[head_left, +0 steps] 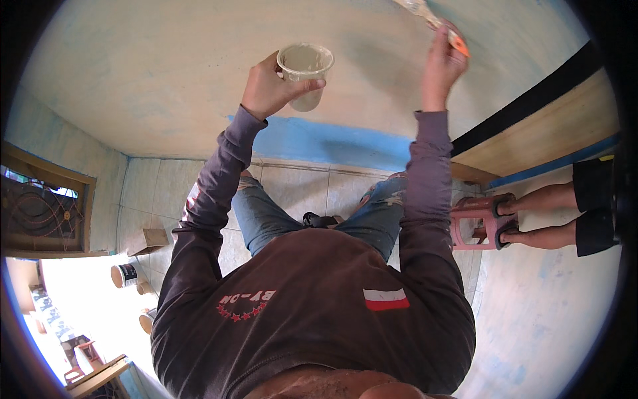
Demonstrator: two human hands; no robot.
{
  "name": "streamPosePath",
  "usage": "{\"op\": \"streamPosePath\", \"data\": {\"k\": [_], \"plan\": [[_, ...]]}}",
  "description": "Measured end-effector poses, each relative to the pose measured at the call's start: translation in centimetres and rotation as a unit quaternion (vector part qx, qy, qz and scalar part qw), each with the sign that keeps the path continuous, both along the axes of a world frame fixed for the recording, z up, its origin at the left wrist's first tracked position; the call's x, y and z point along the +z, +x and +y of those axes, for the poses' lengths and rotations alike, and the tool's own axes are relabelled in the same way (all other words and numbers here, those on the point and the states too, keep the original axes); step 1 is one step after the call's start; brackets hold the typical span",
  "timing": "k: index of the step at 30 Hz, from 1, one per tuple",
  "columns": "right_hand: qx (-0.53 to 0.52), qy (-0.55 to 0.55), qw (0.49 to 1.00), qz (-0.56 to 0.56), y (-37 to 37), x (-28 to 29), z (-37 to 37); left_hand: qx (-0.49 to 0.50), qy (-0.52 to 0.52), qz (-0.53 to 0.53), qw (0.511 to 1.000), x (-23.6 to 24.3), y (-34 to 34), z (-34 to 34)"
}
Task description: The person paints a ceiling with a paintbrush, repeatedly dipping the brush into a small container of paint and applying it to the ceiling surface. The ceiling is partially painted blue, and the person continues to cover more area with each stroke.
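Observation:
My left hand [269, 86] is wrapped round a clear plastic cup [307, 98], its thumb across the front. Pale paint coats the inside and rim of the cup, which is held upright in front of the wall [199, 73]. Up at the right, my right hand [444, 70] grips a paintbrush [457, 41] by its orange-ended handle. The brush's pale head points up and left, close to the wall, and is partly cut off by the picture's top edge. Cream paint covers most of the wall, with a blue band [325, 141] along its foot.
A person's bare legs [545, 199] stand on a pinkish plastic stool [477, 223] at the right. Paint buckets [125, 275] and a cardboard-coloured box [147, 241] sit on the tiled floor [292, 189] at the left, below a wood-framed window [50, 206]. A black-edged wooden panel [538, 126] runs along the right.

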State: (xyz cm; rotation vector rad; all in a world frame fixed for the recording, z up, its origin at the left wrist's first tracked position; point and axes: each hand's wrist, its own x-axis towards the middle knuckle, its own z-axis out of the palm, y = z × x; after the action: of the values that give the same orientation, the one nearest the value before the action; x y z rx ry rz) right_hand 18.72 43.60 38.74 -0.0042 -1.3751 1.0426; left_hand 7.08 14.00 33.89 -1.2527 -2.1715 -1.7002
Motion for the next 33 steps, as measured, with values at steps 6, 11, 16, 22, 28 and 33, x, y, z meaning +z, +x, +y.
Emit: {"op": "streamPosePath", "data": {"k": [6,11,16,22,28,33], "plan": [[-0.109,0.006,0.994,-0.032,6.3,0.4,8.0,-0.021,-0.006,-0.014,1.0,-0.4,-0.1,-0.2],[-0.115,-0.067,0.99,-0.041,9.3,0.7,8.1,-0.035,-0.003,-0.037,0.999,-0.7,-0.1,-0.4],[-0.035,-0.037,0.999,0.001,3.7,0.9,0.6,-0.052,-0.008,-0.061,0.997,-1.3,-0.2,-0.3],[0.141,0.009,0.989,-0.054,-7.9,-0.5,-7.9,-0.053,-0.044,-0.099,0.993,-2.6,-1.1,-0.3],[0.112,0.033,0.992,-0.058,-13.2,-1.3,-7.5,-0.054,-0.04,-0.147,0.987,-4.0,-2.0,-0.4],[0.097,0.037,0.994,-0.032,-11.4,-1.6,-3.1,-0.056,-0.006,-0.138,0.989,-5.3,-2.6,-0.2]]}}
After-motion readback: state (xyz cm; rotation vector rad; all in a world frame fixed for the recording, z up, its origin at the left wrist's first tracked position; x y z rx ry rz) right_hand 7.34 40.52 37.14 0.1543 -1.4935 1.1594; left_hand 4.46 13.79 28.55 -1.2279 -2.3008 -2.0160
